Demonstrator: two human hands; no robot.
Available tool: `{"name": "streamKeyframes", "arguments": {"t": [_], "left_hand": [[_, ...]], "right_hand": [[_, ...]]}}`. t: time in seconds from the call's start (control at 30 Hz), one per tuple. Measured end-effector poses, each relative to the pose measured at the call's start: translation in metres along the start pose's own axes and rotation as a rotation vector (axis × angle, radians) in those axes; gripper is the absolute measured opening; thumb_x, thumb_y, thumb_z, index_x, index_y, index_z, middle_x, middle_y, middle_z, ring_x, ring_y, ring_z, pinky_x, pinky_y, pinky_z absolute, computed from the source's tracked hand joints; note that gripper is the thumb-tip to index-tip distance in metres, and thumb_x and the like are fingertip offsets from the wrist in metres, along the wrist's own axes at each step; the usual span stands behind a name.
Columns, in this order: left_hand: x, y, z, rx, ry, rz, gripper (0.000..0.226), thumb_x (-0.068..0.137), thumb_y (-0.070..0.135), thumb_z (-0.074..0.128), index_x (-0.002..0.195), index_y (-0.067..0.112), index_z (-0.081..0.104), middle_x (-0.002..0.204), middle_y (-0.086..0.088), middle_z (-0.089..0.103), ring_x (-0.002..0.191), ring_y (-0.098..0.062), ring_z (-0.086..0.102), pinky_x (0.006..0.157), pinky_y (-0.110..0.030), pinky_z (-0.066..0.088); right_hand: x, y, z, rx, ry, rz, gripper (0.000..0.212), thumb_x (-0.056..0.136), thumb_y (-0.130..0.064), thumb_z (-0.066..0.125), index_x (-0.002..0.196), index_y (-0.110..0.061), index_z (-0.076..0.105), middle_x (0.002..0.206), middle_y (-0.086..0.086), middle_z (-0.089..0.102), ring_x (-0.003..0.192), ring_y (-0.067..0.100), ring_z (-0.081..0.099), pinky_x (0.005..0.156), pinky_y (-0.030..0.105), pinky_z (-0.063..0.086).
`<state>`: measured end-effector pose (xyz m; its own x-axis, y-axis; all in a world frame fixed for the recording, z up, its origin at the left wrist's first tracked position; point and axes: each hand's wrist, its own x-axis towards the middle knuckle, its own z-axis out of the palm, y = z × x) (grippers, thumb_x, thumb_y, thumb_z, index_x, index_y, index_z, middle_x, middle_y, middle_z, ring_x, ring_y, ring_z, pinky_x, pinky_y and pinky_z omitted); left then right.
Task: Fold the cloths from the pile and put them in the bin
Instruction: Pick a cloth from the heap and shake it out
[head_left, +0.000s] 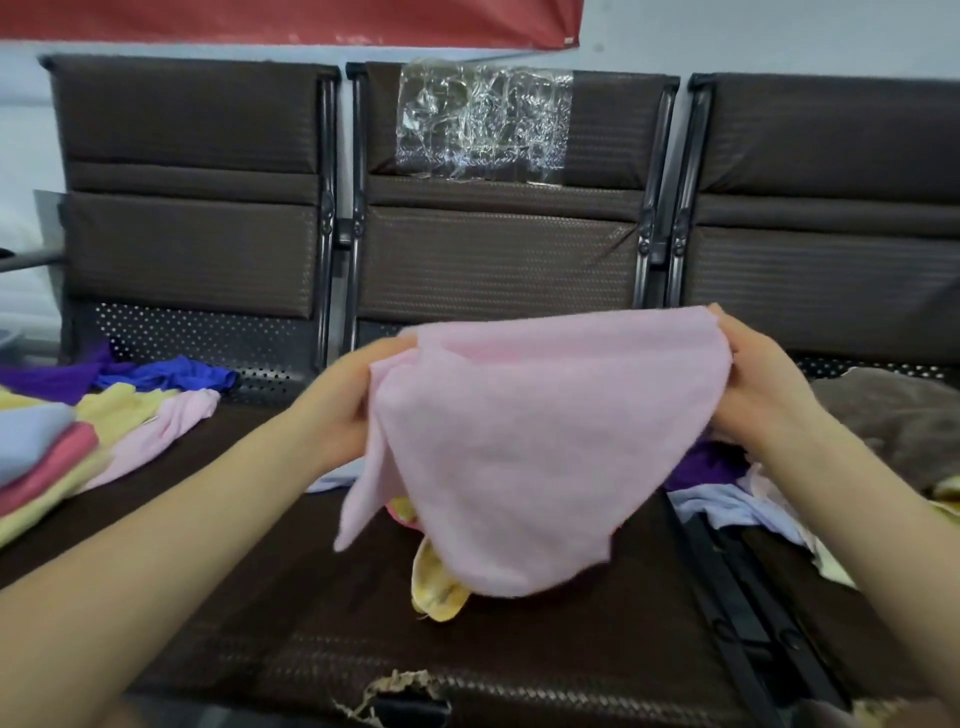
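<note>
Three dark brown padded seats (498, 260) stand in a row, and their seat pads form the surface (260, 597) that carries the cloths. A patch of clear tape (483, 119) covers part of the middle backrest, and the padding is torn at the surface's near edge (395, 686). Toward the left edge lies a stack of folded cloths (41, 467) in blue, pink and yellow, with loose purple, blue, yellow and pink cloths (156, 395) spread behind it. At the right edge sits the unfolded pile (727, 493) of purple, pale blue and cream cloths, beside a brown cloth (893, 415). One yellow cloth (436, 592) lies crumpled in the middle of the surface, partly hidden.

One pink cloth (540, 441) hangs above the middle of the surface, blocking what lies under it. The left hand (343, 410) grips its upper left corner, the fingers curled behind the fabric. The right hand (758, 384) pinches the upper right corner, the thumb on the near side and the fingers hidden behind. The cloth's top edge stretches between both hands and its lower part droops to a rounded point just over the yellow cloth.
</note>
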<state>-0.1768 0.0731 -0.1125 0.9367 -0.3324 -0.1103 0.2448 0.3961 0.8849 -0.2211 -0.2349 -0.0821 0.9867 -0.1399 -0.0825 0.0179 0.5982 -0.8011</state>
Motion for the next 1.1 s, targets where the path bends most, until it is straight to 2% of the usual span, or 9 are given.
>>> {"name": "streamKeyframes", "arguments": {"t": [0.07,0.13,0.2,0.3,0.5,0.63,0.8,1.0,1.1], "left_hand": [[0.015,-0.017,-0.008,0.125,0.083,-0.058,0.032,0.091,0.017,0.059,0.12,0.005,0.063,0.111,-0.014,0.068,0.107,-0.027,0.063,0.097,-0.039,0.047],[0.026,-0.035,-0.021,0.244,0.241,-0.066,0.026,0.086,0.016,0.067,0.111,0.011,0.066,0.092,-0.007,0.071,0.089,-0.023,0.068,0.077,-0.036,0.054],[0.031,-0.05,-0.035,0.352,0.331,-0.106,0.012,0.08,0.019,0.073,0.087,0.02,0.064,0.065,-0.001,0.059,0.064,-0.018,0.058,0.061,-0.029,0.046],[0.031,-0.063,-0.046,0.633,0.312,-0.222,0.03,0.072,0.038,0.073,0.086,0.014,0.062,0.077,-0.009,0.055,0.071,-0.022,0.053,0.07,-0.033,0.04],[0.021,-0.076,-0.046,1.152,0.33,-0.234,0.066,0.075,0.052,0.073,0.123,0.013,0.049,0.119,-0.006,0.058,0.107,-0.024,0.057,0.08,-0.032,0.046],[0.006,-0.086,-0.054,1.279,0.261,-0.17,0.068,0.069,0.056,0.074,0.12,0.022,0.044,0.116,0.009,0.048,0.103,-0.014,0.049,0.078,-0.026,0.038],[-0.014,-0.103,-0.074,1.397,0.106,-0.019,0.06,0.058,0.075,0.047,0.066,0.015,0.054,0.068,0.005,0.051,0.063,-0.008,0.045,0.058,-0.028,0.03],[-0.03,-0.1,-0.063,0.972,0.219,-0.038,0.034,0.097,0.038,0.047,0.119,0.018,0.063,0.117,0.003,0.062,0.111,-0.016,0.055,0.102,-0.035,0.041],[-0.029,-0.092,-0.07,0.979,0.31,-0.123,0.033,0.096,0.039,0.047,0.106,0.013,0.065,0.107,-0.005,0.064,0.1,-0.023,0.059,0.085,-0.032,0.047]], "right_hand": [[0.014,0.008,-0.017,-0.086,0.051,-0.018,0.034,0.101,-0.025,0.042,0.083,-0.01,0.066,0.071,0.001,0.069,0.065,0.014,0.067,0.057,0.022,0.056],[0.029,0.031,-0.044,-0.416,0.102,-0.036,0.031,0.103,-0.033,0.037,0.083,-0.021,0.058,0.067,-0.009,0.06,0.059,0.002,0.058,0.06,0.014,0.048],[0.036,0.058,-0.066,-0.745,0.112,0.091,0.027,0.1,-0.04,0.043,0.096,-0.022,0.063,0.076,-0.01,0.065,0.071,0.005,0.061,0.073,0.021,0.049],[0.031,0.087,-0.076,-0.862,0.043,0.357,0.026,0.09,-0.027,0.063,0.113,-0.015,0.06,0.101,0.004,0.062,0.093,0.023,0.057,0.083,0.035,0.046],[0.035,0.105,-0.07,-1.677,-0.015,-0.015,0.07,0.082,-0.034,0.071,0.142,-0.014,0.04,0.135,0.008,0.048,0.114,0.022,0.052,0.091,0.031,0.043],[0.014,0.116,-0.049,-1.502,-0.123,-0.493,0.041,0.08,-0.024,0.073,0.117,-0.02,0.058,0.104,0.0,0.059,0.094,0.013,0.055,0.085,0.03,0.046],[-0.02,0.137,-0.029,-1.658,-0.774,-0.054,0.026,0.081,-0.042,0.07,0.1,-0.026,0.062,0.09,-0.013,0.058,0.08,0.007,0.054,0.078,0.023,0.045],[-0.03,0.154,-0.029,-1.759,-0.83,-0.124,0.036,0.08,-0.05,0.068,0.106,-0.027,0.058,0.097,-0.012,0.05,0.081,0.002,0.046,0.074,0.012,0.037],[-0.031,0.152,-0.028,-1.764,-0.882,-0.168,0.034,0.083,-0.05,0.065,0.107,-0.028,0.059,0.102,-0.008,0.053,0.089,0.005,0.048,0.083,0.02,0.04]]}}
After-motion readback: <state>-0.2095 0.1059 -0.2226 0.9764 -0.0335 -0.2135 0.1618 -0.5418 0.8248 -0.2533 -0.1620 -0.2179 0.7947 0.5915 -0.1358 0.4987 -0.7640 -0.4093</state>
